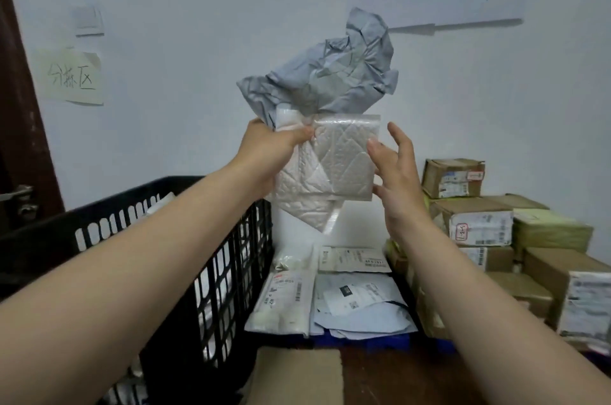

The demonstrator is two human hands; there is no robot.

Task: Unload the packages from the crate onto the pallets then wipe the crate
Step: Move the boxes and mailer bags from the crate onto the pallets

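I hold two soft packages up at chest height in front of the white wall. A crumpled grey mailer bag [334, 73] sticks up above a clear-wrapped quilted white package [340, 159]. My left hand [274, 150] grips both at their left edge, thumb across the front. My right hand [393, 166] touches the quilted package's right edge with thumb and loosely spread fingers. The black slatted plastic crate [211, 272] stands low on the left, under my left forearm, with pale packages showing through its slots.
Flat mailer bags [347, 298] lie on a blue pallet [367, 338] right of the crate. Several cardboard boxes [479, 222] are stacked at right. A cardboard sheet [297, 375] lies on the brown floor. A dark door [20, 140] stands at far left.
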